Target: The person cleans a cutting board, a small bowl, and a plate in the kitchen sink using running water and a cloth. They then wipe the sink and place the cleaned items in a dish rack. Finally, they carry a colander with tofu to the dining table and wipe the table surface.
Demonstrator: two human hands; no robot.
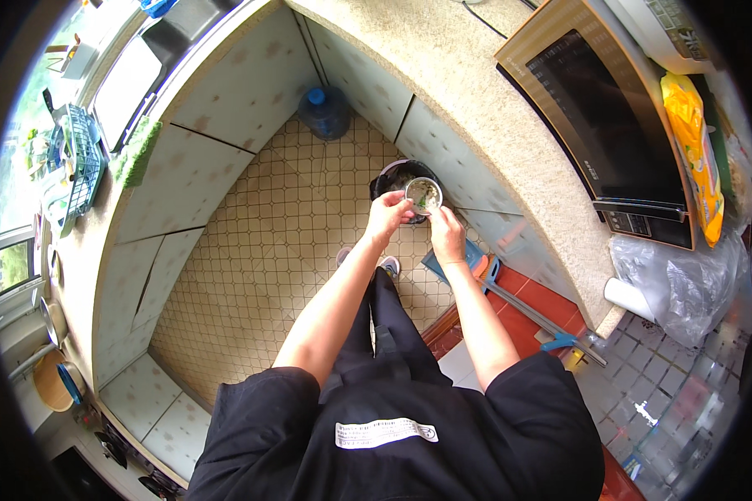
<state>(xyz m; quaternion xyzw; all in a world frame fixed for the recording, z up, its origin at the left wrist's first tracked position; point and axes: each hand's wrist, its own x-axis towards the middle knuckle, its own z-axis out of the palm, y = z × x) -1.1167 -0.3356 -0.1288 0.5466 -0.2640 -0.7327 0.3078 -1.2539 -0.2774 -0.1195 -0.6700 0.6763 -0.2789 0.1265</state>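
My left hand (388,218) and my right hand (447,235) both hold a small round strainer or dish (423,195) by its rim, one at each side. Pale bits and something green lie in it; whether its bottom is mesh cannot be told. It is held above a trash bin (407,169) with a black liner, which stands on the tiled floor beside the cabinet. The round thing hides part of the bin's opening.
A blue dustpan (438,266) and a broom lie right of my feet. A water jug (324,113) stands in the cabinet corner. On the right counter is a microwave (601,113). A dish rack (84,160) and a green cloth (136,153) are at the left counter.
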